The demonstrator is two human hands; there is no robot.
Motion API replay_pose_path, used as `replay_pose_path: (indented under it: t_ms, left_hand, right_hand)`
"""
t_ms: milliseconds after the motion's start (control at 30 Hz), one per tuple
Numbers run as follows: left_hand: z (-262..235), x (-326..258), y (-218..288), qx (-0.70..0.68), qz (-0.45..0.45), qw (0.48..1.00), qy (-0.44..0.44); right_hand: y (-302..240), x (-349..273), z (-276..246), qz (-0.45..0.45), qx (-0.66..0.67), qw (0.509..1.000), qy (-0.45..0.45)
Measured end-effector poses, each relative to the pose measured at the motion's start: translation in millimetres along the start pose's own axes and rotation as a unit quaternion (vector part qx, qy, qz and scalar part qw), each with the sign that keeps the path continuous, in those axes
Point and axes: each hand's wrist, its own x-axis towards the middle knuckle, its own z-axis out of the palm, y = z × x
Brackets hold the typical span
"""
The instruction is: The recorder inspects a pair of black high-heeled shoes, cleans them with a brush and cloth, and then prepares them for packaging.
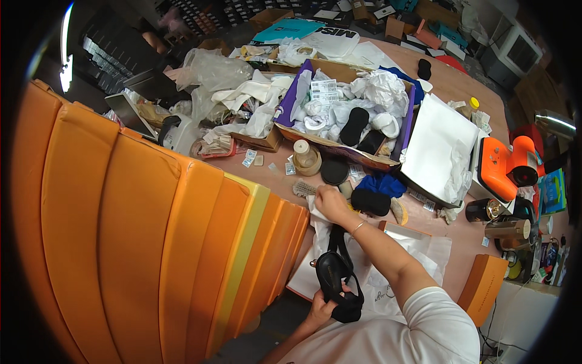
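Observation:
My left hand [321,308] grips a black sandal [330,273] with straps, held above the near edge of the table, its insole facing up. Stretched forward across the table, my right hand [333,205] has its fingers closed at a small bristle brush [302,188]; the bristles show left of the fingers, and the handle is hidden. White tissue paper [320,233] lies under the right wrist. Just beyond it are a black sponge pad [370,202] and a blue cloth [383,184]. Under the sandal sits an open box lined with white paper [379,291].
Stacked orange boxes [139,212] rise along the left. A purple-edged carton [405,142] of crumpled paper fills the table's middle, with a jar [306,159] before it. A white box lid [439,145], an orange device [506,167] and an orange box [483,288] stand right.

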Motion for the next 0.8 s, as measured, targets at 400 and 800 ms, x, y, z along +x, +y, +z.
replay_pose_path:
  t_ms: [400, 800]
  left_hand:
    - [9.6, 4.1, 20.9, 0.028, 0.019, 0.999, 0.016]
    - [61.4, 46.1, 62.7, -0.132, 0.080, 0.988, 0.004]
  right_hand:
    - [38.2, -4.9, 23.4, -0.020, -0.157, 0.987, -0.011]
    - [-3.4, -116.6, -147.3, 0.077, 0.273, 0.956, 0.070]
